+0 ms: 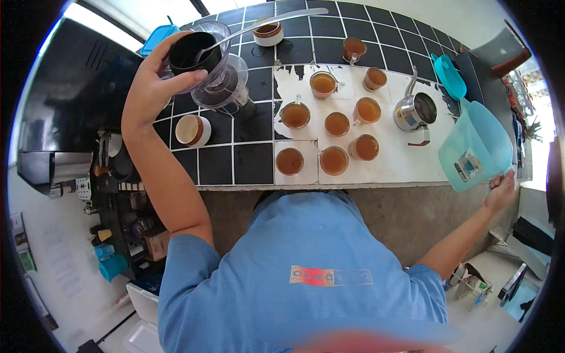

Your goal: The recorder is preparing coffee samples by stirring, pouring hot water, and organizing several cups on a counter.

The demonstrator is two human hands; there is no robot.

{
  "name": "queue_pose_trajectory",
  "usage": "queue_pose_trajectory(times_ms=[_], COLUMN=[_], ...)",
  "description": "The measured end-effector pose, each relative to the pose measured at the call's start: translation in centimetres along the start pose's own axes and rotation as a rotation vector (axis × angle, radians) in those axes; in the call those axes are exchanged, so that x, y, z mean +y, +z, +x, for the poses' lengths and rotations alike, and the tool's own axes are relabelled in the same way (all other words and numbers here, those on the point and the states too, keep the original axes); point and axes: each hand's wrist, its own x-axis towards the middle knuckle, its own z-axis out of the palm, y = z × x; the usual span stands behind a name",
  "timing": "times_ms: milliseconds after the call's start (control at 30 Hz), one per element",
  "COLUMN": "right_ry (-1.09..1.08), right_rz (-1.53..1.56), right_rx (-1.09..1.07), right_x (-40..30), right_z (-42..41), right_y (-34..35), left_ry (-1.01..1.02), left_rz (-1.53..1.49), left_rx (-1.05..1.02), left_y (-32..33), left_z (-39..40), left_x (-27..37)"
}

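Observation:
My left hand (152,90) is raised over the counter's left side. It grips a black cup (190,47) together with a clear plastic vessel (220,35) around it. A long-handled metal spoon (273,20) leans out of the black cup. At the right, my right hand (501,189) holds a translucent turquoise plastic pitcher (479,141) by its handle, and the pitcher tilts. Its contents cannot be seen. Before me stand several glass cups of brown drink (337,124) on a white board (397,163). Beside them is a stainless steel pot (415,112) with a long spout.
Another clear plastic container (220,88) stands below my left hand. A white-and-brown ceramic cup (193,131) lies near it, and a similar cup (268,33) stands farther back on the black tiled counter (254,163). A turquoise lid (449,77) lies at the right, beside a dark box-like object (485,81).

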Motion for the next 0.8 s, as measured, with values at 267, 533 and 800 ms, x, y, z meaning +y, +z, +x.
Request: queue_pose_trajectory(times_ms=[267,533,800], right_ry=[-0.047,-0.006,-1.161], right_rz=[0.02,-0.061,-0.054], right_rx=[0.353,0.326,0.419], right_x=[2.8,4.2,-4.1], right_z=[-6.4,-9.3,-10.2], right_y=[6.2,8.3,11.2], left_ry=[0.02,0.059,-0.072], left_rz=[0.04,-0.045,-0.206], left_rx=[0.003,-0.059,-0.124], left_y=[0.1,0.3,0.6], left_z=[-0.2,-0.2,-0.2], left_x=[0.7,-0.4,3.4])
